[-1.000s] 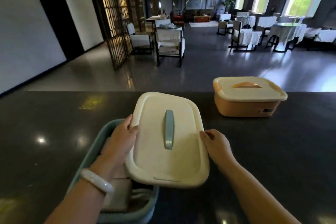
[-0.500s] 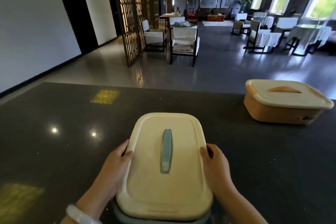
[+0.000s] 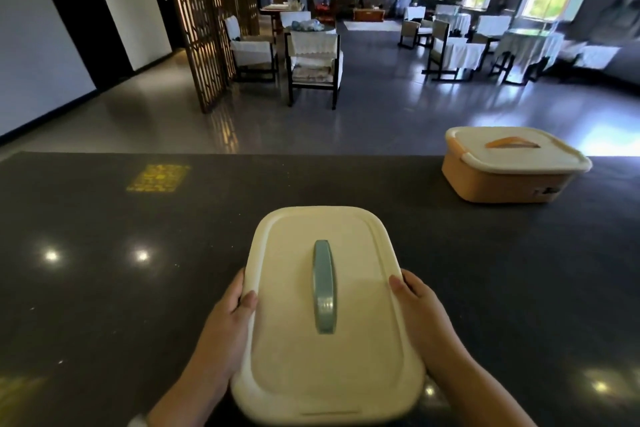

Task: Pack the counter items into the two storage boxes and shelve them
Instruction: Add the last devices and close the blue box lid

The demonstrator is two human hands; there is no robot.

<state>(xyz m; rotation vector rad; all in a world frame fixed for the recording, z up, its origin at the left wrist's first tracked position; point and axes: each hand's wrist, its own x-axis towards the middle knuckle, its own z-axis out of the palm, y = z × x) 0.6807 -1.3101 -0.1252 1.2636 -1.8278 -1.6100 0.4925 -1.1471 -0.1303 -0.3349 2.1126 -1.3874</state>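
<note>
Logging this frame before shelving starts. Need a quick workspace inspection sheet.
Surface: dark polished counter, light reflections on it.
Job's things: cream lid with blue-green handle covers the near box, whose body is hidden; orange box lidded, far right.
Clutter: nothing seen.
Hands: left hand grips the lid's left edge; right hand grips its right edge.
Cables: nothing seen.
Surroundings: lounge with chairs, covered tables, a lattice screen and windows.
</note>
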